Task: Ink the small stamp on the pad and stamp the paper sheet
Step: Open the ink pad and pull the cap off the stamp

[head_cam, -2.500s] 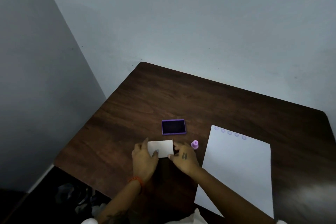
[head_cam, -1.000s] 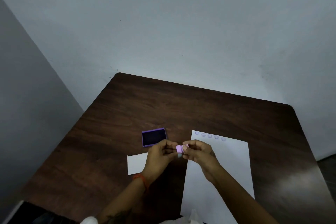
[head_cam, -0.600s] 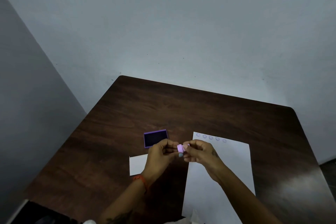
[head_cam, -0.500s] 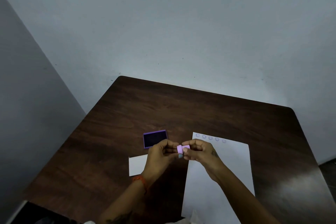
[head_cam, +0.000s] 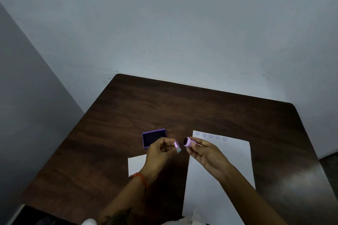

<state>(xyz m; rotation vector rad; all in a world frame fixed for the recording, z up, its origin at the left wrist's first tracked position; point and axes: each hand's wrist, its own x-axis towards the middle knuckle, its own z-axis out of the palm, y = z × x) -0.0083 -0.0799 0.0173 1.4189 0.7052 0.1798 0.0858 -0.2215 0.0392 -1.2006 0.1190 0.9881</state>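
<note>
My right hand (head_cam: 206, 153) pinches the small purple stamp (head_cam: 188, 142), held on its side above the table with its dark inked face turned left. My left hand (head_cam: 159, 151) grips the stamp's purple cap (head_cam: 176, 145), a short gap away from the stamp. Just beyond my left hand, the open purple ink pad (head_cam: 154, 137) lies on the table. The white paper sheet (head_cam: 219, 179) lies under my right hand, with a row of several pale round stamp marks (head_cam: 210, 136) along its far edge.
A white rectangular lid (head_cam: 137, 165) lies on the dark wooden table (head_cam: 182, 111), partly hidden by my left wrist. A pale wall rises behind the table's far edge. The floor drops off at left.
My hands have pulled apart: the cap has come off the stamp and sits in my left hand. Earlier both hands left the white lid and picked up the stamp.
</note>
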